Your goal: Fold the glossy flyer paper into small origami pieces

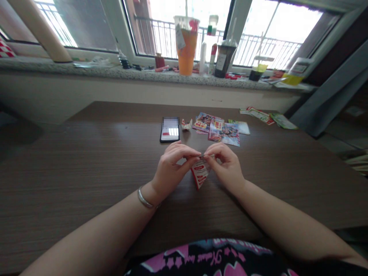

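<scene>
Both hands meet over the middle of a dark wooden table (86, 161). My left hand (171, 165), with a silver bracelet on its wrist, and my right hand (225, 165) each pinch the top edge of a small folded piece of printed paper (199, 173), white with red marks, its point hanging down toward the table. The fingers of both hands are closed on it.
Beyond the hands lie a phone (170, 129) with a lit screen, a small folded paper piece (186, 124) and several colourful leaflets (221, 128). More leaflets (267, 117) lie at the far right. An orange drink cup (186, 46), a dark cup (224, 57) and bottles stand on the windowsill.
</scene>
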A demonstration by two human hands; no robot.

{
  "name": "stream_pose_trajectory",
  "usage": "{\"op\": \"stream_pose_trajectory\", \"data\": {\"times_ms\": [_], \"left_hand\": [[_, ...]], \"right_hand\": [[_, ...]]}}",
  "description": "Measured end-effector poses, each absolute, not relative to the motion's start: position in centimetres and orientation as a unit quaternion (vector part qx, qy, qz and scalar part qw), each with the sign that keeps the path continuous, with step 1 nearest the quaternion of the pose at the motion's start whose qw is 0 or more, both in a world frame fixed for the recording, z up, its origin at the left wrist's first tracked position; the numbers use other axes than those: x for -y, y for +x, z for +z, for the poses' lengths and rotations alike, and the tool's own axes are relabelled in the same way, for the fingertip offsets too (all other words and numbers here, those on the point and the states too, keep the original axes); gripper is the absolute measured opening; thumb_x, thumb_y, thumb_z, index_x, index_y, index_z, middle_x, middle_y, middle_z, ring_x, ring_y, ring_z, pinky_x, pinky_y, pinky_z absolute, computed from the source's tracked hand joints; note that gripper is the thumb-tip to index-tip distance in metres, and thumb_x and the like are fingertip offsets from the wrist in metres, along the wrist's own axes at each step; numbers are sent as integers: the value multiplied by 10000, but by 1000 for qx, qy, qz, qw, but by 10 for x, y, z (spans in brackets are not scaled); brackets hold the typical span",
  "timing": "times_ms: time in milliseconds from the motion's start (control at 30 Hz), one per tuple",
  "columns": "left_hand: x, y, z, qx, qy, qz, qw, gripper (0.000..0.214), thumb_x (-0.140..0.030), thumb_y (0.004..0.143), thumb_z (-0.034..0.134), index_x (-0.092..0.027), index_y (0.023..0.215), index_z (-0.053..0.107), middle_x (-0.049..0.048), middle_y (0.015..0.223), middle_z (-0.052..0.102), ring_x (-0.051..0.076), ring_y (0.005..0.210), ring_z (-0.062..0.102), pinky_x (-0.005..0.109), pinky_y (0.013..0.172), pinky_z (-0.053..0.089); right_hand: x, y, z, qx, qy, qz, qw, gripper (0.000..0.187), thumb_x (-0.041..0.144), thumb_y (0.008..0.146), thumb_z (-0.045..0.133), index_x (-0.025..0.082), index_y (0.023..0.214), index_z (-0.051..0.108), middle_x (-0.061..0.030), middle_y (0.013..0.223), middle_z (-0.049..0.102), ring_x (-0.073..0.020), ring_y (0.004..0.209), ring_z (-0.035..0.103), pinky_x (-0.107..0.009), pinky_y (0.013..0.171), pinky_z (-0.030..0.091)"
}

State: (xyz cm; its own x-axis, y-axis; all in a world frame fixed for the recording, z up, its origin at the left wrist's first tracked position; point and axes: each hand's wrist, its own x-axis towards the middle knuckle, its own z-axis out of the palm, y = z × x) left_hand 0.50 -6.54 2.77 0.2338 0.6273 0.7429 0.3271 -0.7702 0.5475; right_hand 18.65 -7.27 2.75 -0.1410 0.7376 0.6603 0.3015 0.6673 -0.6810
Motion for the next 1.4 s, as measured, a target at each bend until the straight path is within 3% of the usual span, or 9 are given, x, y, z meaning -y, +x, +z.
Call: {"op": "stream_pose_trajectory", "data": {"times_ms": [333,567,800,1067,1400], "left_hand": [[63,4,23,-330,746,554,168,67,-244,873,632,-195,845,668,36,821,686,164,802,627,324,764,507],[64,3,19,-349,737,539,210,83,-259,878,628,-193,898,674,34,837,678,146,759,616,286,717,509],[63,2,21,-351,732,552,189,64,-244,881,628,-195,868,667,27,827,676,147,772,622,288,725,495],[62,1,24,-310,773,532,151,53,-231,890,616,-207,878,662,30,847,701,164,826,631,347,819,496],[63,0,34,-298,810,505,-34,43,-215,823,694,-245,843,671,-16,877,737,174,892,637,399,958,442]], "right_hand": [[72,187,18,677,-367,284,572,57,272,852,630,222,832,611,-16,814,615,-141,759,578,-264,625,501],[67,191,16,693,-372,263,559,83,278,847,635,233,780,613,-16,807,591,-158,793,559,-272,630,498],[65,194,15,687,-372,306,544,47,266,846,626,226,823,638,-9,801,617,-144,774,584,-277,672,500],[65,190,12,672,-380,308,557,46,190,823,571,216,793,547,11,786,515,-115,706,525,-229,575,480],[73,191,27,759,-349,105,539,93,141,858,559,229,839,541,-6,805,565,-143,760,535,-261,601,478]]}}
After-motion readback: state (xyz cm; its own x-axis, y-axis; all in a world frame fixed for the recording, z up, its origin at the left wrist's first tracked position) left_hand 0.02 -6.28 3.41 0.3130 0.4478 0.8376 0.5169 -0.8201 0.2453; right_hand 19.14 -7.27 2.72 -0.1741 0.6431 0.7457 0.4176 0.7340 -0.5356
